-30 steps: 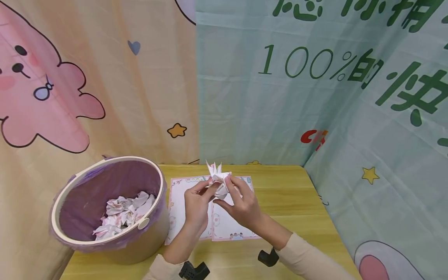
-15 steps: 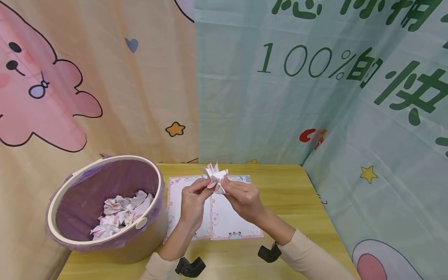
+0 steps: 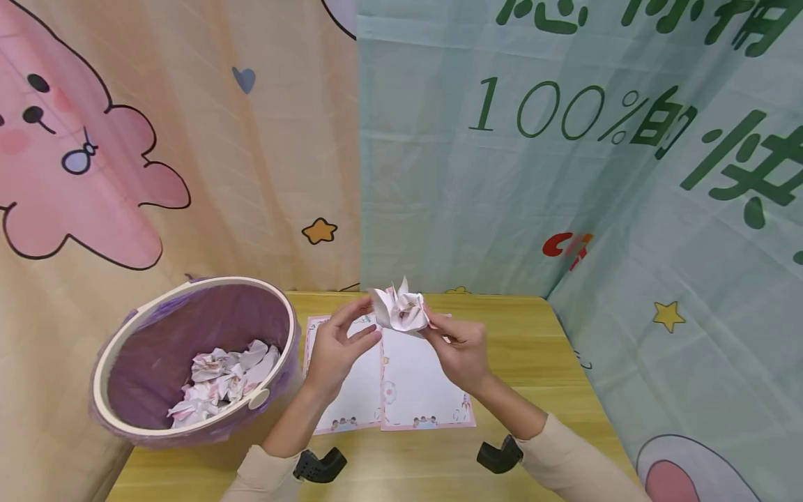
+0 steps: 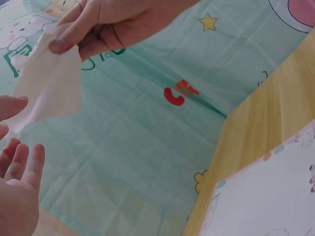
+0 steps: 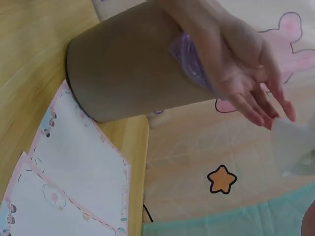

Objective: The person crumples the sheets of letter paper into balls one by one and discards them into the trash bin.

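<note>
A crumpled piece of paper [image 3: 401, 312], white with pink marks and pointed corners sticking up, is held above the table between the two hands. My right hand [image 3: 461, 348] pinches its right side, and in the left wrist view the right thumb presses on the paper [image 4: 54, 83]. On the other side, my left hand [image 3: 335, 345] has its fingers spread and apart from one another, fingertips right at the paper's left edge. The right wrist view shows this left hand [image 5: 241, 69] with relaxed fingers. Below lie two printed sheets with pink borders, the right sheet [image 3: 429, 383] and the left sheet [image 3: 351, 397].
A bin [image 3: 99, 390] with a pale rim and purple liner stands at the left of the wooden table [image 3: 521, 369]. Several crumpled papers [image 3: 235, 376] lie inside it. Printed curtains [image 3: 439, 209] hang behind and to the right.
My left hand has loosened its pinch on the paper and drawn to the left with fingers spreading. The right hand has shifted slightly right, and the paper has turned.
</note>
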{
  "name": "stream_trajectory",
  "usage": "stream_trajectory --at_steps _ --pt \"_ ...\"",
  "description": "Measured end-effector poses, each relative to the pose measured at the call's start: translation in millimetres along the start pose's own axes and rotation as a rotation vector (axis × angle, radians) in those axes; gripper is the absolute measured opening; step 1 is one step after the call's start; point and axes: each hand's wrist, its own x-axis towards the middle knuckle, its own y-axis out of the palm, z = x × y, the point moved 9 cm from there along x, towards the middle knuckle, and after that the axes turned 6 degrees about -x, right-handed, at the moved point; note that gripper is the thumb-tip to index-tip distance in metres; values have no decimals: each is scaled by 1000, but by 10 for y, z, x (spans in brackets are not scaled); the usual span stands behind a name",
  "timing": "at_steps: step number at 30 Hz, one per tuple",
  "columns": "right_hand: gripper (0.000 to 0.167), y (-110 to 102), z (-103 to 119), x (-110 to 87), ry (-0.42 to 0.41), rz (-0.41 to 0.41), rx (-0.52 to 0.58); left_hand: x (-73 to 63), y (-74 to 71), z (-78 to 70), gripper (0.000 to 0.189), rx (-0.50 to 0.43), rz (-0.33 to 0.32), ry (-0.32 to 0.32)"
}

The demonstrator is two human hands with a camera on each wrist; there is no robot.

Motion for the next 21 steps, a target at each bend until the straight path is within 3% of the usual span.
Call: stream_trajectory --at_steps 4,7,10,15,18,21 --pt "38 -110 -135 -48 228 3 227 -95 22 -76 61 100 57 93" --pt "35 -159 -179 -92 333 16 290 -131 118 -123 63 171 111 147" --pt "35 -165 -168 -121 367 47 314 -144 171 -136 66 207 133 181" --pt "35 -157 -142 -155 395 80 373 -166 214 -144 71 190 170 215" --pt "33 -112 -141 -191 440 97 403 -158 258 -122 69 168 187 194" --pt "32 -4 -123 -222 465 142 507 -157 300 -88 65 125 217 158"
